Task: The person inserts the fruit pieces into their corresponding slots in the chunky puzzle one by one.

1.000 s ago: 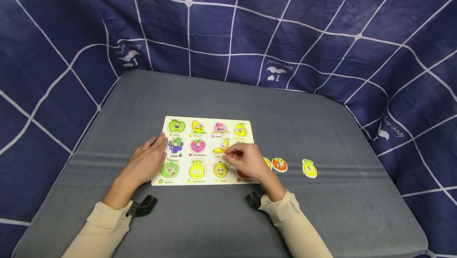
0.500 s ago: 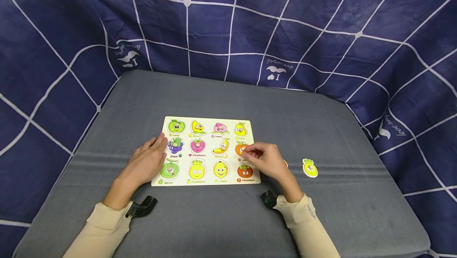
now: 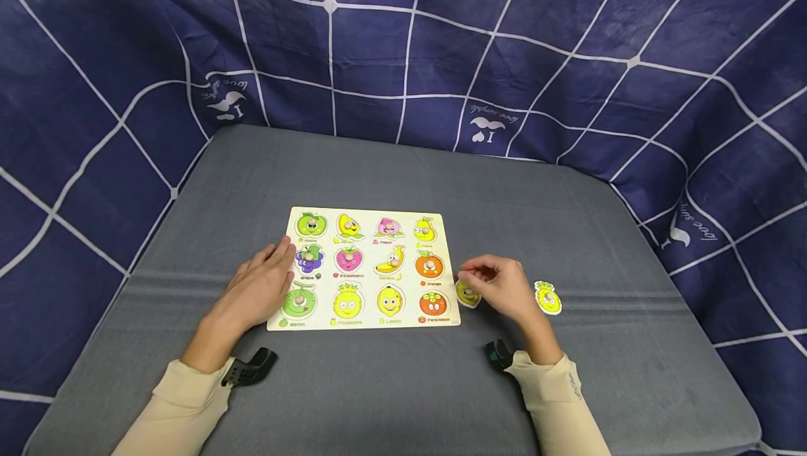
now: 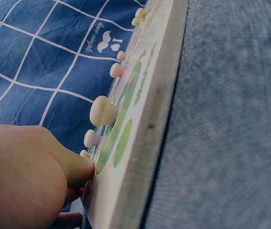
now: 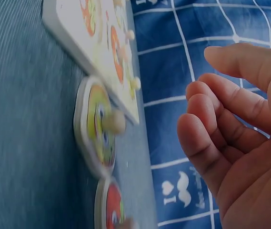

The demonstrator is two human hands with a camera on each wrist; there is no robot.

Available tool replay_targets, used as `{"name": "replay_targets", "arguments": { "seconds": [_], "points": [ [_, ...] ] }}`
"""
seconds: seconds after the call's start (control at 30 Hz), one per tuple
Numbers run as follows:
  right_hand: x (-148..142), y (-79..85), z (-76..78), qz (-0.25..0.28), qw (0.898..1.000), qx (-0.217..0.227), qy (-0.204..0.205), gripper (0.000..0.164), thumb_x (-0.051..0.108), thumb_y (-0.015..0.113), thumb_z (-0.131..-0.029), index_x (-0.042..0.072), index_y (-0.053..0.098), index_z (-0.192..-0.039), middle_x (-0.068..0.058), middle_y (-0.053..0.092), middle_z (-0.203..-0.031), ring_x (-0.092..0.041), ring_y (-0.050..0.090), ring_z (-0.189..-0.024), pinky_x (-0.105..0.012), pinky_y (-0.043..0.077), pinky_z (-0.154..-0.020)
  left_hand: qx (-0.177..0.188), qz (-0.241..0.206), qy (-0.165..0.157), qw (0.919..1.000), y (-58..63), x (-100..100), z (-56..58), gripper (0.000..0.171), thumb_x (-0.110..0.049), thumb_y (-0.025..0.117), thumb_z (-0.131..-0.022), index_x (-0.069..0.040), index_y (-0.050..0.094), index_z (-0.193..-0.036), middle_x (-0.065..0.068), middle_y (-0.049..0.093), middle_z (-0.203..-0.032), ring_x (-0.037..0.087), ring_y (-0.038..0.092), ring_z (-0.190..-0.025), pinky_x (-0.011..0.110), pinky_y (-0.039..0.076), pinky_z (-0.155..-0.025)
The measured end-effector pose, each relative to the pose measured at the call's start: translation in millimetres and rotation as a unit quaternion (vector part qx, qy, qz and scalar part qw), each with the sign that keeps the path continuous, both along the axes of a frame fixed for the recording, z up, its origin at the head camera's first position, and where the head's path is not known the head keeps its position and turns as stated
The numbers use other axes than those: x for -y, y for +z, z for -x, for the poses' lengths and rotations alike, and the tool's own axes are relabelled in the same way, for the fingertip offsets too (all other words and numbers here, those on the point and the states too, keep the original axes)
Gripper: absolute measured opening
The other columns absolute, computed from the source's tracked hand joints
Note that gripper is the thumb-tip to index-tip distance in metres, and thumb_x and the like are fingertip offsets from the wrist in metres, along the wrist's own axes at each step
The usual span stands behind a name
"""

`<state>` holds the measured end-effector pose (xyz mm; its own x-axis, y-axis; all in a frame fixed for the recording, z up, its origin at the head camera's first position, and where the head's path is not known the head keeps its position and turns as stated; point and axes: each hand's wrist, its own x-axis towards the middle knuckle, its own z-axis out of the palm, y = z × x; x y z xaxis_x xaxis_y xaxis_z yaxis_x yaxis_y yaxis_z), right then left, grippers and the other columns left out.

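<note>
My left hand (image 3: 260,286) rests with extended fingers on the left edge of a pale fruit puzzle board (image 3: 370,302). In the left wrist view its thumb touches the board (image 4: 125,191) below a knobbed melon piece (image 4: 107,112). My right hand (image 3: 501,288) hovers right of the board, fingers loosely bent and holding nothing. Just under its fingertips lies a yellow fruit piece (image 3: 468,295) with a face. The right wrist view shows this yellow piece (image 5: 93,126) and its knob apart from the fingers. Beside it sits a red fruit piece (image 5: 110,202), hidden by the hand in the head view.
A pineapple piece (image 3: 548,298) lies to the right of my right hand. Everything rests on a grey cloth-covered table (image 3: 378,386). A blue curtain (image 3: 403,43) with white lines surrounds the table's back and sides.
My right hand has moved right from the banana, past the orange, to above the yellow piece beside the board. The orange and persimmon pictures are uncovered. My left hand has stayed in place.
</note>
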<state>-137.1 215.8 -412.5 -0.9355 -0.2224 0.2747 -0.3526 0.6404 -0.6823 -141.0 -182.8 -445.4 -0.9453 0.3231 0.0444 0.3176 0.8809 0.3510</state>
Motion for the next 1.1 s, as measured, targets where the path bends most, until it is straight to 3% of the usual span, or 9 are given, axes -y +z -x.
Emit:
{"name": "replay_targets", "arguments": {
  "seconds": [0.17,0.43,1.1],
  "points": [
    [-18,-5.4,-1.0,0.018,0.999,0.025,-0.019,0.013,0.016,0.074,-0.077,0.006,0.07,-0.085,0.001,0.063,-0.067,-0.011,0.054,-0.052,-0.023,0.044,-0.045,-0.004,-0.002,0.002,1.0,-0.7,0,-0.7,0.05,-0.012,0.048,-0.093,0.007,0.035,-0.137,0.024,0.027,-0.144,0.046,0.027,-0.126,0.063,0.026,-0.092],
    [-43,-11.3,-5.2,-0.004,0.999,-0.003,-0.043,0.013,0.01,0.075,-0.076,0.002,0.071,-0.086,0.001,0.064,-0.07,-0.008,0.055,-0.056,-0.019,0.043,-0.048,-0.002,0.0,0.002,1.0,-0.5,0,-1.3,0.049,-0.012,0.048,-0.093,0.008,0.035,-0.137,0.024,0.027,-0.144,0.046,0.027,-0.126,0.063,0.025,-0.093],
    [-99,-15.9,-18.5,-0.007,0.992,-0.015,-0.124,0.014,0.005,0.073,-0.076,-0.003,0.07,-0.087,-0.004,0.064,-0.069,-0.005,0.056,-0.055,-0.018,0.043,-0.044,0.009,-0.001,0.004,1.0,-1.6,0,0.9,0.05,-0.012,0.046,-0.094,0.007,0.032,-0.138,0.024,0.025,-0.145,0.046,0.025,-0.128,0.063,0.024,-0.094]
  ]
}}
